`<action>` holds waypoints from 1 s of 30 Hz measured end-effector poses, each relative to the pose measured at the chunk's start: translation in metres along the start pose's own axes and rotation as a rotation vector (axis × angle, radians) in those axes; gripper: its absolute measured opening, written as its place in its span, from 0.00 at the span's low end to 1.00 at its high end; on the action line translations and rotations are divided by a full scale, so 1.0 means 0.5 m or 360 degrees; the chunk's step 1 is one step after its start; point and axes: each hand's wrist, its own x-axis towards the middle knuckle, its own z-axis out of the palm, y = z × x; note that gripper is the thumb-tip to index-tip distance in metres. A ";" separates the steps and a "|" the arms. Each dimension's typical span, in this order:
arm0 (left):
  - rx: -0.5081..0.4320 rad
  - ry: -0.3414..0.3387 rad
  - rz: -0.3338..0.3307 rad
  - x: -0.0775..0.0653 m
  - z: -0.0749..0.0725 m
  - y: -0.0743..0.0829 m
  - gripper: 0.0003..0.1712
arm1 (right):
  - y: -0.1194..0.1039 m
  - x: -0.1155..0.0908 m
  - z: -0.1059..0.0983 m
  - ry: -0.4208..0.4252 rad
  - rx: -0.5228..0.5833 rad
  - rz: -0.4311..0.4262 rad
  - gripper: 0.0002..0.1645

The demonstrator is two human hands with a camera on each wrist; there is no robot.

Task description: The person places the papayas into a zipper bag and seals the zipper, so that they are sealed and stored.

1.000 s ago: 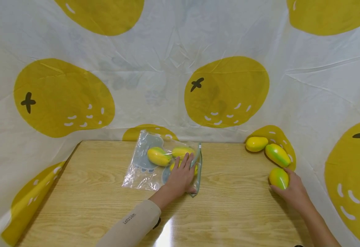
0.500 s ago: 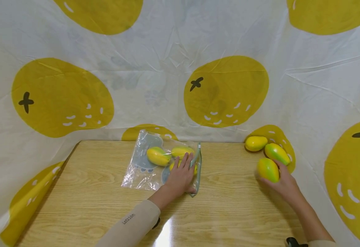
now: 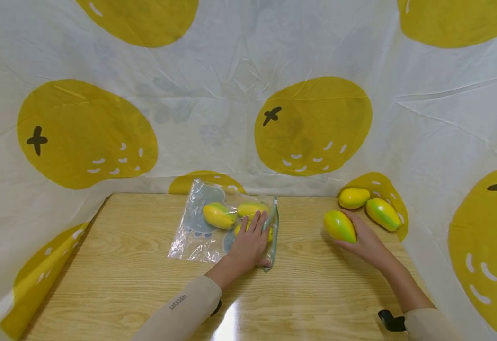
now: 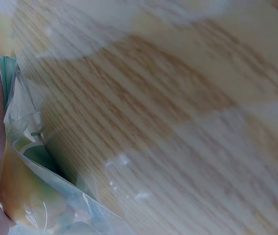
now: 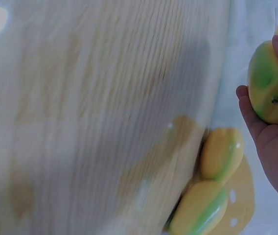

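A yellow-green mango [image 3: 339, 226] is gripped by my right hand [image 3: 367, 242], held above the right part of the table. In the right wrist view, thumb and fingers curve round this mango's sides, its dark stem end showing. My left hand [image 3: 248, 245] rests with extended, spread fingers on a clear zip bag [image 3: 197, 246] near its open end on the right. Inside the bag lie three mangoes, one [image 3: 218, 215] to the left, one [image 3: 252, 209] at the back and one partly hidden under the left fingers. In the left wrist view, the bag's mouth gapes beside the hand.
Two more mangoes, one [image 3: 354, 198] at the back and one [image 3: 383, 214] nearer, lie together at the table's back right corner. White cloth [image 3: 214, 118] printed with big yellow fruit hangs round the wooden table [image 3: 308, 293]. A black strap piece [image 3: 391, 321] shows at the right sleeve.
My right hand has lifted the mango from the right side of the table and carried it left, towards the bag. The left hand and the bag have stayed in place.
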 end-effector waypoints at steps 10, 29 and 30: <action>0.0014 -0.0020 0.0007 -0.002 -0.002 0.002 0.70 | -0.041 0.046 0.049 -0.0257 0.0062 0.0008 0.53; -0.0002 -0.0024 -0.0001 -0.002 -0.001 -0.001 0.69 | -0.114 0.108 0.112 -0.0463 0.0018 -0.0162 0.45; -0.0002 -0.0023 0.0000 -0.002 -0.001 -0.001 0.69 | -0.118 0.110 0.115 -0.0467 0.0019 -0.0167 0.45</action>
